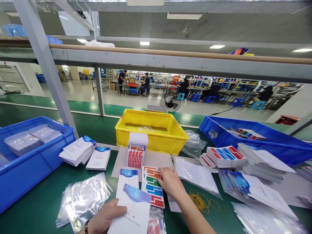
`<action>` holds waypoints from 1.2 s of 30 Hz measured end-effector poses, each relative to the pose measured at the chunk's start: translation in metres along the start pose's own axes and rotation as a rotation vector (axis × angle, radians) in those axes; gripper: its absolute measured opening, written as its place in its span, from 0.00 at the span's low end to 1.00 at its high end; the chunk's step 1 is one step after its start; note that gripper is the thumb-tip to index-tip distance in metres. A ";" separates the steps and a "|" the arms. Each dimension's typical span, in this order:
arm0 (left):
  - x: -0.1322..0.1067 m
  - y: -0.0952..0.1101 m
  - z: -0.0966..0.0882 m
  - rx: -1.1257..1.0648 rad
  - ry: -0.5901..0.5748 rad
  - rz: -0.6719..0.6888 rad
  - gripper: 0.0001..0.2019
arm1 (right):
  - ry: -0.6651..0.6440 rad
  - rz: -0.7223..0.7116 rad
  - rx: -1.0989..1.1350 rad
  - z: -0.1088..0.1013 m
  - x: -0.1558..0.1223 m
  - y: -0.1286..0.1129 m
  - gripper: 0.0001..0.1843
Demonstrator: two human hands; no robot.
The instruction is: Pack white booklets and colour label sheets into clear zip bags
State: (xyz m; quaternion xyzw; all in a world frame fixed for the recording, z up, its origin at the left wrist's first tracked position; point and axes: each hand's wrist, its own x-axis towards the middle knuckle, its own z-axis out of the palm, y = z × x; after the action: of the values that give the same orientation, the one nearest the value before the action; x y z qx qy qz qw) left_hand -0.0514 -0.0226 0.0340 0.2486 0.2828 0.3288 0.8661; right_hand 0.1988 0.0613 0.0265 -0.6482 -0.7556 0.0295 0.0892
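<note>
My left hand [106, 217] grips a white booklet with a blue wave print [135, 204] at its lower left edge, thumb on top. My right hand [170, 182] rests with fingers curled on a colourful striped sticker sheet [152, 187] lying beside the booklet. Just beyond stands a small stack of red-and-white cards [135, 156] on a brown cardboard sheet [156, 159].
A yellow bin [151, 136] sits ahead, blue bins at left [31, 162] and right [255, 143]. Booklet stacks [80, 151], clear plastic bags [83, 198], sticker piles [225, 154], leaflets [253, 185] and yellow rubber bands [201, 200] lie on the green table. People work far behind.
</note>
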 end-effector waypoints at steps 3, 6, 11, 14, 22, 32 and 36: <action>0.016 0.000 0.017 0.093 -0.098 -0.028 0.16 | -0.018 0.011 -0.012 0.001 0.005 0.004 0.09; 0.032 -0.006 0.028 0.166 -0.158 -0.091 0.16 | -0.014 0.016 -0.022 0.002 0.003 0.000 0.09; 0.048 -0.019 0.022 0.200 -0.152 -0.162 0.17 | -0.051 0.028 -0.022 0.004 0.005 0.000 0.07; 0.051 -0.023 0.014 0.205 -0.138 -0.164 0.18 | -0.072 0.035 -0.006 0.004 0.009 0.004 0.11; 0.053 -0.021 0.008 0.213 -0.126 -0.164 0.16 | -0.121 0.023 0.014 0.003 0.014 0.004 0.08; 0.052 -0.018 0.008 0.191 -0.102 -0.148 0.13 | -0.145 0.003 0.023 -0.001 0.022 0.002 0.10; 0.051 -0.016 0.009 0.181 -0.091 -0.133 0.11 | -0.123 -0.010 0.056 0.004 0.018 -0.001 0.09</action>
State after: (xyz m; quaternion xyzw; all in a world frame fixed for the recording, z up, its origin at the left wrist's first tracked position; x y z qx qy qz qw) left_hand -0.0070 0.0010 0.0134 0.3214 0.2877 0.2323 0.8718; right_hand 0.1942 0.0786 0.0250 -0.6388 -0.7617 0.0900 0.0610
